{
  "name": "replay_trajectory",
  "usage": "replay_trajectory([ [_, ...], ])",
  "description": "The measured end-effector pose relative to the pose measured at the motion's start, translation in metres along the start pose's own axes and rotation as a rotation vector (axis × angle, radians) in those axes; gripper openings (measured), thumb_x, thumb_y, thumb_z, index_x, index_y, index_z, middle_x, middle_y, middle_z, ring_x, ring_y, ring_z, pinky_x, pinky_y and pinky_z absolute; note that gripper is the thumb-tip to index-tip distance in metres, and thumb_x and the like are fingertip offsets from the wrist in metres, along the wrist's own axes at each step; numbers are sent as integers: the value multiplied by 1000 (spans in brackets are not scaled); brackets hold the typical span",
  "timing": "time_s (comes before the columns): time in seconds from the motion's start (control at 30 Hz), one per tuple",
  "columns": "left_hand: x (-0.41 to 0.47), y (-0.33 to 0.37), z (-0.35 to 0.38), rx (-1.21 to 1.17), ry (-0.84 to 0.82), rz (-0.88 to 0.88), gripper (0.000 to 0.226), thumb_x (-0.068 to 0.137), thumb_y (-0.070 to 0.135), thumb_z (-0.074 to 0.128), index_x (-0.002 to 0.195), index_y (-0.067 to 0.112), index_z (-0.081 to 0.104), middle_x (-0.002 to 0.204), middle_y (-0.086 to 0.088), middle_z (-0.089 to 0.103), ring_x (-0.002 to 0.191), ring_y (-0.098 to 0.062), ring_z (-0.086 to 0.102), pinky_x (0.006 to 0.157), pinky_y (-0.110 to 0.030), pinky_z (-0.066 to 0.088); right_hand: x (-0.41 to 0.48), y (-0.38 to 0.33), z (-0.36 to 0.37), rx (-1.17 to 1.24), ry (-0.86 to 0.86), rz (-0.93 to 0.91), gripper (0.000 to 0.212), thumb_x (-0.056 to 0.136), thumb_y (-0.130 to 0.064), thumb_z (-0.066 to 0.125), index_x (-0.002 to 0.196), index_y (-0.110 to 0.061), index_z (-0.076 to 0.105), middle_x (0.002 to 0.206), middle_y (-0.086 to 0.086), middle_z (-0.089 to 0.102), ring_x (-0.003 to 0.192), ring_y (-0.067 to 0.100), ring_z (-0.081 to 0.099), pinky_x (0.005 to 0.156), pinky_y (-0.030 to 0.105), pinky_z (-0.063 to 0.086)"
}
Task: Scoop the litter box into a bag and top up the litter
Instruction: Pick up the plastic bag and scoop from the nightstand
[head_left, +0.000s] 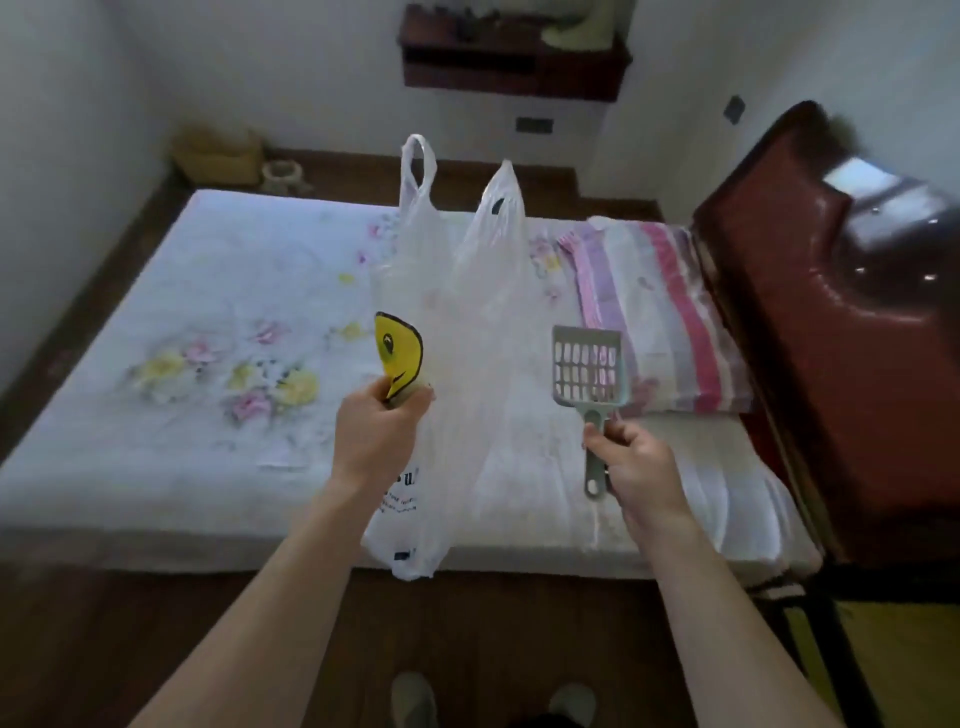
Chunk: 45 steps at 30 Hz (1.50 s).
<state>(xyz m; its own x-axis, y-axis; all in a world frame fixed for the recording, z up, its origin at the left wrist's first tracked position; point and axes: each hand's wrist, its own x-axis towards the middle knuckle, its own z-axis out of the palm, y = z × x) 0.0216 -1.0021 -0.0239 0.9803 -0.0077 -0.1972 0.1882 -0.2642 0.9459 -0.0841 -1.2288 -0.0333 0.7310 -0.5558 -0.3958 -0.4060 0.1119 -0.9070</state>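
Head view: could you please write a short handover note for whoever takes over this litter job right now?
Left hand grips a thin translucent white plastic bag plus a curved yellow, black-edged piece.
Right hand holds the pale green slotted plastic scoop by its handle, slots empty.
Both are above the floral-sheeted bed. No litter box or litter in view.
Done: tools in hand; bag looks empty.
Left: scooping, bagging, topping up.

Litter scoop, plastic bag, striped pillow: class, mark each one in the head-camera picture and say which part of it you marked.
litter scoop (586, 370): head view, on its slotted blade.
plastic bag (467, 343): head view, on the middle of its clear body.
striped pillow (662, 322): head view, on its striped top face.
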Motion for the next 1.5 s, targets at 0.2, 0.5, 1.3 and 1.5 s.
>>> replay_trajectory([
  [0.2, 19, -42, -172, -88, 280, -51, 24, 87, 28, 70, 83, 4, 67, 64, -15, 53, 57, -18, 47, 58, -33, 38, -26, -30, 181, -77, -313, -64, 7, 93, -12, 65, 90, -8, 69, 73, 1, 66, 62, 12, 60, 59, 24, 47],
  [0.5, 35, -95, -364, -175, 709, -150, 14, 85, 24, 73, 83, 11, 72, 82, -9, 75, 83, -30, 70, 78, -46, 57, -52, -52, 419, -229, -706, -102, 13, 92, -12, 68, 79, -14, 68, 64, -5, 61, 56, 10, 54, 57, 28, 43],
  [1.3, 67, -216, -875, -72, 1065, -200, 36, 89, 18, 69, 60, 9, 50, 46, 5, 40, 43, -10, 37, 41, -19, 30, -262, -35, 963, -400, -1067, -144, 9, 92, -21, 69, 97, -14, 72, 69, -7, 69, 57, 5, 63, 62, 27, 48],
  [1.5, 149, -220, -969, -59, 885, -168, 32, 89, 20, 71, 71, -3, 57, 52, -10, 49, 49, -15, 45, 50, -28, 36, -265, -53, 1049, -332, -903, -107, 14, 92, -21, 70, 105, -16, 70, 92, 3, 75, 80, 17, 72, 61, 25, 53],
])
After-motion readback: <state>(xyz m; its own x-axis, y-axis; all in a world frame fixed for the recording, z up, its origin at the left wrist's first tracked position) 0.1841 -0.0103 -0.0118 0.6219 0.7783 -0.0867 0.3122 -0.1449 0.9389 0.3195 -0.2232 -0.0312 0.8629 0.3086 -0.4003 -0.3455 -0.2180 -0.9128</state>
